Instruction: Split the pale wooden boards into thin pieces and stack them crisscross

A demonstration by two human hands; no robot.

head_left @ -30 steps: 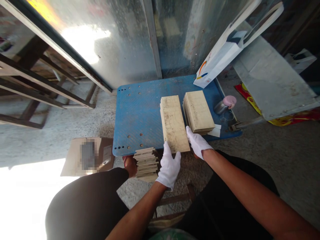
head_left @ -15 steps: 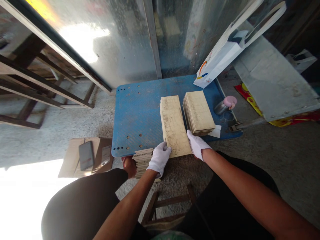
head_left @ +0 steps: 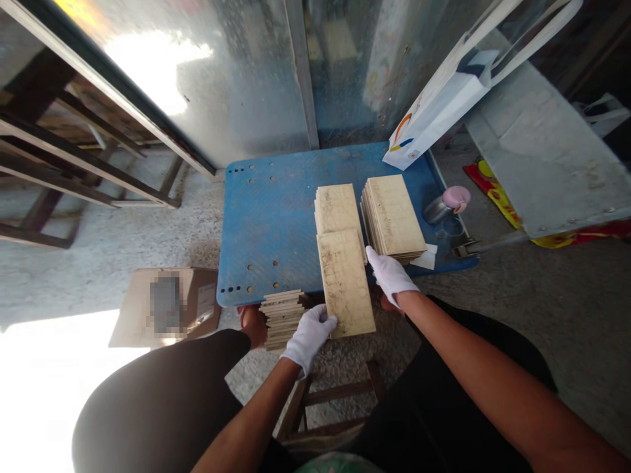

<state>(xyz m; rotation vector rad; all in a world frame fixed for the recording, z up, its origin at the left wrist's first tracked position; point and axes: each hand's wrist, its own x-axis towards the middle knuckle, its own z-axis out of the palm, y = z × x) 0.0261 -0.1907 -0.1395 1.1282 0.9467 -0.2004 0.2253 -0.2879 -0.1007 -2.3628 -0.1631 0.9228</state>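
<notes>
Head view: my left hand [head_left: 308, 337] pinches a board [head_left: 348, 286]; my right hand [head_left: 390, 276] stretches flat, empty; something dark [head_left: 476, 68] shows inside the white bag [head_left: 436, 112].

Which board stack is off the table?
The leftmost stack, past the near edge of the table; the middle stack and right stack rest on it.

Left grip [head_left: 309, 335] pinching a board [head_left: 348, 286], right grip [head_left: 392, 276] beside stacked boards [head_left: 395, 217], blue table [head_left: 266, 223]
</notes>
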